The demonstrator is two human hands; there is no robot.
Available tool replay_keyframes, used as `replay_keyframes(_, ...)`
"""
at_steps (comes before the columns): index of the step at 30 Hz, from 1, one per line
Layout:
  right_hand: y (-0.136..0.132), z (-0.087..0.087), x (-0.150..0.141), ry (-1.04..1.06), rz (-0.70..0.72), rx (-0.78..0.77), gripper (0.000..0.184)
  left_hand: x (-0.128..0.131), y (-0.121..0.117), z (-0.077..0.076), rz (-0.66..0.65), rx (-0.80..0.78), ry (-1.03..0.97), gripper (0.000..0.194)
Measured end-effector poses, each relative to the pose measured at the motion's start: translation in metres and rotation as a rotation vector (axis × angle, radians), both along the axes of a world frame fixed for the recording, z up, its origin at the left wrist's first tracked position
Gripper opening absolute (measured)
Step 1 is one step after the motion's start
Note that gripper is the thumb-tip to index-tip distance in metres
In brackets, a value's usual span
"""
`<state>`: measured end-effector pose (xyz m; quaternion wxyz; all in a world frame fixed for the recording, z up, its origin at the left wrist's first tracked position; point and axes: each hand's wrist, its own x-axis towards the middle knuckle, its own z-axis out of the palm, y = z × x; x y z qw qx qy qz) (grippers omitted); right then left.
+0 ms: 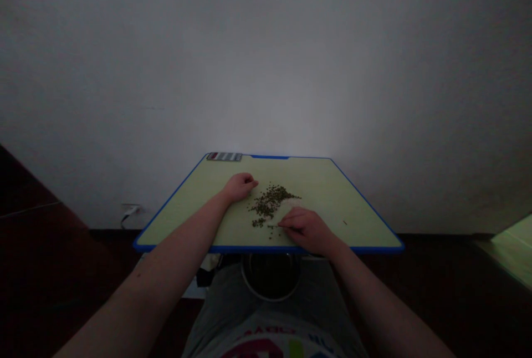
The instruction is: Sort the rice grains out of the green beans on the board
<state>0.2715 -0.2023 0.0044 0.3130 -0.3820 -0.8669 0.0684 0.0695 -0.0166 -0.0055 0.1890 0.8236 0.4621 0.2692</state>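
Small dark-green mung beans (272,198) (mung by look and colour; light is poor) lie loose on the pale counter (316,178), just below centre of frame. Progress, judged by the layout: partway at most. Bulk of the beans in one uneven spread, thinning at its fringes; a smaller cluster at its lower left; a few singles strung out toward the counter's near edge. Most of the heap looks unhandled. Below that edge, lower centre, a round bowl (272,298) sits at the person's lap; inside too dark to read, so no count of what is in it. Hands apart, one either side of the spread. Left hand (240,187): on the counter at upper left of the beans, fingers loosely curled, thumb near the index finger; no object visible in it. Right hand (305,229): lower right of the spread, fingers bent and bunched, tips down among the stray beans; whether one is pinched, cannot tell. Phone (224,156) flat at the counter's far left corner.
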Motion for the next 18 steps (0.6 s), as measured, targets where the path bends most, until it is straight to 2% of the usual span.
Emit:
replay_keyframes(5,0.0,0.001,-0.002,-0.002,-0.06,-0.038,0.025,-0.001,0.001,-0.001,-0.013,0.007,-0.002,0.033)
replay_keyframes(13,-0.001,0.007,-0.01,-0.019,-0.039,-0.109,0.022,-0.001,0.001,-0.001,-0.017,0.023,0.0,0.033)
replay_keyframes(16,-0.002,0.008,0.0,0.009,-0.139,-0.139,0.023,-0.002,0.001,-0.001,-0.013,0.022,0.004,0.034)
replay_keyframes(18,-0.003,0.006,0.01,0.097,-0.282,-0.197,0.026,-0.002,0.002,-0.001,-0.017,0.012,-0.002,0.034)
